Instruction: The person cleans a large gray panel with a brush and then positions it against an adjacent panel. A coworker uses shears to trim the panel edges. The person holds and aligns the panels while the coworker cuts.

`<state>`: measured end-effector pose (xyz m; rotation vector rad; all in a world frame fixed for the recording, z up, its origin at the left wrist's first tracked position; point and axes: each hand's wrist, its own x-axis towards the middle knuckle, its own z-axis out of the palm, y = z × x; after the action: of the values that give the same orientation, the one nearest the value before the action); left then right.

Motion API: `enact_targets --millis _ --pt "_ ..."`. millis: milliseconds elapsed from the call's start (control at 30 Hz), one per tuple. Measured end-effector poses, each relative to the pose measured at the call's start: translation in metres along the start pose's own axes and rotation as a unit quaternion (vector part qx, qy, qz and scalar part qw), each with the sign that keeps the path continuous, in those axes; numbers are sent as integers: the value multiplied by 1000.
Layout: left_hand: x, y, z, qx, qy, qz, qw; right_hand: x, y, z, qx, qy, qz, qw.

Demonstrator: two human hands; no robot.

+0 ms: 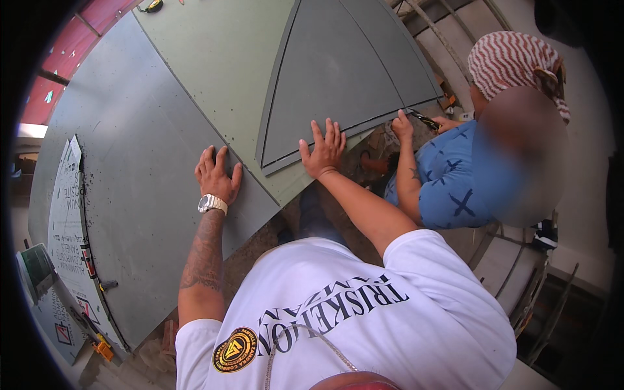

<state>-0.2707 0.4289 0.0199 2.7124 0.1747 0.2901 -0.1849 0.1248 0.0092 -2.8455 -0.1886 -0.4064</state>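
Observation:
My left hand (220,174) rests palm down near the edge of a wide grey sheet (149,130), its fingers apart and slightly curled, a pale watch on the wrist. To the right, my right hand (325,151) lies spread over the near edge of a dark grey panel (338,71) with grooved lines along its borders. That panel lies on a light green surface (221,71). At the panel's right corner, a co-worker's hands (403,127) work with a black-and-yellow hand tool (424,119) whose exact kind I cannot make out.
The co-worker in a blue shirt (448,175) crouches close on my right. At the left, a printed composite sheet strip (68,214) lies beside a long dark bar (91,260) with an orange clamp-like piece (103,348). A tape measure (153,6) sits at the far edge.

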Motion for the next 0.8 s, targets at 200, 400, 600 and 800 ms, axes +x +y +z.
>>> enact_targets --millis 200,400,600,800 --pt "3 -13 12 -2 -1 4 1000 1 -3 15 5 -9 2 1000" --pt "11 -9 16 3 -17 -6 1000 9 2 23 14 -40 9 999" --pt "8 -5 11 12 -14 -4 1000 6 0 16 11 -26 9 1000" --pt "13 -4 17 15 -22 -2 1000 14 2 13 3 -40 19 999"
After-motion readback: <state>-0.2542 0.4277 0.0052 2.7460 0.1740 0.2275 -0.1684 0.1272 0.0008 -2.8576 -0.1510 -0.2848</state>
